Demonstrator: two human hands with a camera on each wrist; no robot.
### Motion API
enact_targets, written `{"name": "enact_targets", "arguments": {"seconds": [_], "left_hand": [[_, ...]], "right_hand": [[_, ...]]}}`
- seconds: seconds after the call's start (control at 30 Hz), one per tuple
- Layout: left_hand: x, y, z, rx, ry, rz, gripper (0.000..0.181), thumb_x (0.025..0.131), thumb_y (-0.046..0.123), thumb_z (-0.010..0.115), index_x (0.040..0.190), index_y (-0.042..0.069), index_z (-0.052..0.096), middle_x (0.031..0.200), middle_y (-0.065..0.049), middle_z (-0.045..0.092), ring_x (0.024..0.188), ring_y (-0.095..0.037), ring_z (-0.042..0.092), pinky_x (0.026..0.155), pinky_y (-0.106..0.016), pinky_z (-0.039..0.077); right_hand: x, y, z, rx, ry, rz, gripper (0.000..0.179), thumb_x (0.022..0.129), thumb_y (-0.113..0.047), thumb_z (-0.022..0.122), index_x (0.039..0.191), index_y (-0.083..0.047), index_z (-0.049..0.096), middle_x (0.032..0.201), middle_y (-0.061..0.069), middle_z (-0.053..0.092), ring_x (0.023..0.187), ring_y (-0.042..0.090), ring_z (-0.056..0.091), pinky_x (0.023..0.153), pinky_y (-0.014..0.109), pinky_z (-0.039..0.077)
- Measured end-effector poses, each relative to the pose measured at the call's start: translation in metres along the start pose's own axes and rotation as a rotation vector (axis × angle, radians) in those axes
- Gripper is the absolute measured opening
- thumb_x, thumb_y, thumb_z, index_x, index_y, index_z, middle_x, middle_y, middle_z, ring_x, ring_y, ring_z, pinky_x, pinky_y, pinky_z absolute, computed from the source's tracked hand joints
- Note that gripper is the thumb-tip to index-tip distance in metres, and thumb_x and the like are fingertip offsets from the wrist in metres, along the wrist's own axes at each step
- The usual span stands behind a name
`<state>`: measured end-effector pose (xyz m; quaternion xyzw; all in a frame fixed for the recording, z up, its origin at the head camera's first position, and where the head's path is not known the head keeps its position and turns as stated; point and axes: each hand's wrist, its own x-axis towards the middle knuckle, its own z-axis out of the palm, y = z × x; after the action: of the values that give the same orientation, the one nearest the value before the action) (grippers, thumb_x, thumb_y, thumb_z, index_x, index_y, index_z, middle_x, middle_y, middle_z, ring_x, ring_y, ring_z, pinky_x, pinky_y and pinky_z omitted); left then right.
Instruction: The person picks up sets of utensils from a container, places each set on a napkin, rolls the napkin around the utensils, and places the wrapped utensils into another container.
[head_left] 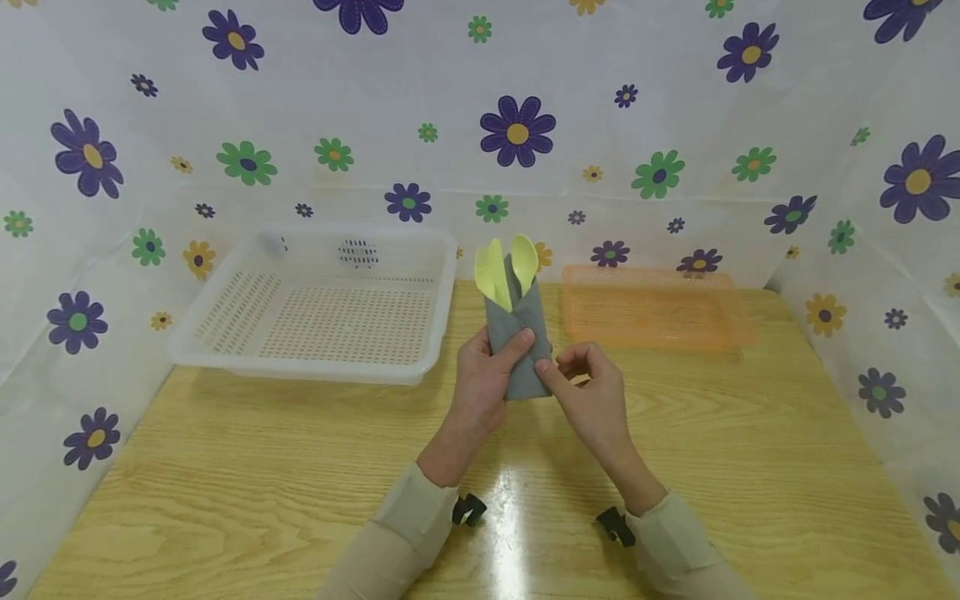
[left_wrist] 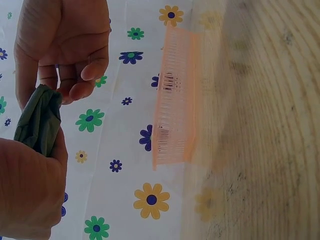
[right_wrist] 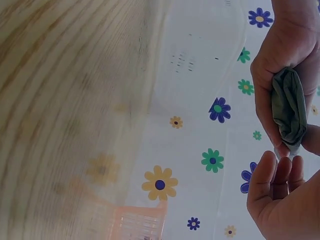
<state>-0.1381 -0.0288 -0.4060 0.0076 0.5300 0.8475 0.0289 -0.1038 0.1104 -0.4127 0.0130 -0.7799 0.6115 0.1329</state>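
Note:
A folded grey napkin (head_left: pixel 531 377) stands upright between the two hands, its folded bottom facing the wrist cameras. A yellow-green spoon (head_left: pixel 524 258) sticks up from its top, beside a knife (head_left: pixel 495 271) and a partly covered fork (head_left: pixel 482 265) of the same colour. My left hand (head_left: pixel 483 375) grips the napkin from the left, thumb across its front and fingers behind. The right hand's (head_left: pixel 596 400) thumb touches the napkin's lower right edge, while its other fingers curve loosely beside it. In the right wrist view those fingers (right_wrist: pixel 265 175) sit just off the napkin's end.
A white perforated basket (head_left: pixel 438 333) stands on the wooden table (head_left: pixel 262 467) at the back left. At the back right is a shallow orange basket (head_left: pixel 738 333). Flower-printed sheeting (head_left: pixel 570 58) hangs behind the table and along both sides. Dark clips (head_left: pixel 468 510) sit by the sleeves.

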Motion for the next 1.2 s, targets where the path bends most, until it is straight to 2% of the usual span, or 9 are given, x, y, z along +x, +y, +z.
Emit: {"name": "enact_targets", "arguments": {"seconds": [0.2,0.37,0.63,0.73,0.87,0.93,1.07,1.2], "left_hand": [[-0.001,0.003,0.0,0.033,0.026,-0.03,0.029,0.093,0.008,0.069,0.117,-0.006,0.063,0.093,-0.002,0.069,0.084,-0.015,0.07,0.076,-0.03,0.057],[-0.001,0.003,-0.001,0.038,0.021,-0.041,0.027,0.092,0.008,0.069,0.116,-0.006,0.064,0.091,-0.002,0.069,0.084,-0.014,0.069,0.075,-0.029,0.056],[-0.001,0.004,-0.001,0.039,0.018,-0.048,0.026,0.092,0.007,0.069,0.111,-0.009,0.066,0.085,-0.001,0.07,0.078,-0.013,0.069,0.072,-0.027,0.056],[-0.001,0.004,-0.002,0.036,0.011,-0.058,0.027,0.093,0.008,0.068,0.112,-0.01,0.065,0.084,-0.001,0.071,0.078,-0.013,0.07,0.072,-0.027,0.057],[0.0,0.003,-0.002,0.03,-0.007,-0.074,0.028,0.093,0.008,0.067,0.114,-0.011,0.065,0.085,-0.001,0.072,0.079,-0.014,0.071,0.073,-0.028,0.057],[0.0,0.003,-0.002,0.027,-0.01,-0.078,0.027,0.093,0.008,0.067,0.114,-0.01,0.065,0.086,-0.001,0.071,0.079,-0.013,0.07,0.072,-0.028,0.057],[0.0,0.002,-0.001,0.044,-0.003,-0.079,0.026,0.093,0.008,0.068,0.111,-0.009,0.066,0.086,0.0,0.071,0.078,-0.012,0.069,0.071,-0.027,0.056],[-0.001,0.001,0.0,0.051,0.012,-0.093,0.025,0.092,0.01,0.069,0.11,-0.008,0.067,0.086,0.0,0.071,0.079,-0.013,0.069,0.072,-0.028,0.057]], "right_hand": [[0.002,0.0,-0.001,0.017,0.017,-0.038,0.02,0.091,-0.014,0.072,0.102,0.0,0.061,0.091,0.009,0.06,0.081,0.014,0.057,0.066,0.024,0.044],[0.004,0.001,-0.003,0.042,0.02,-0.072,0.018,0.091,-0.012,0.071,0.102,0.0,0.062,0.091,0.009,0.06,0.081,0.015,0.057,0.065,0.026,0.044],[0.002,-0.001,0.001,0.046,0.018,-0.073,0.014,0.091,-0.006,0.07,0.102,0.001,0.063,0.09,0.009,0.061,0.08,0.01,0.056,0.065,0.023,0.044],[0.001,0.0,0.004,0.02,0.045,-0.162,0.018,0.089,0.002,0.069,0.106,0.005,0.063,0.088,0.013,0.058,0.078,0.011,0.055,0.062,0.024,0.045],[0.0,0.003,0.007,-0.065,0.091,-0.363,0.022,0.086,0.008,0.07,0.107,0.004,0.068,0.085,0.016,0.056,0.074,0.017,0.055,0.055,0.026,0.047],[0.0,0.004,0.008,-0.11,0.11,-0.439,0.021,0.086,0.008,0.07,0.106,0.002,0.071,0.084,0.015,0.055,0.072,0.018,0.055,0.053,0.026,0.046],[0.0,0.009,0.009,-0.171,0.128,-0.532,0.019,0.087,0.006,0.07,0.103,-0.003,0.073,0.085,0.013,0.056,0.071,0.02,0.057,0.051,0.028,0.046],[0.0,0.011,0.008,-0.192,0.125,-0.59,0.019,0.086,0.008,0.069,0.101,-0.002,0.074,0.085,0.012,0.056,0.069,0.02,0.057,0.05,0.028,0.045]]}}
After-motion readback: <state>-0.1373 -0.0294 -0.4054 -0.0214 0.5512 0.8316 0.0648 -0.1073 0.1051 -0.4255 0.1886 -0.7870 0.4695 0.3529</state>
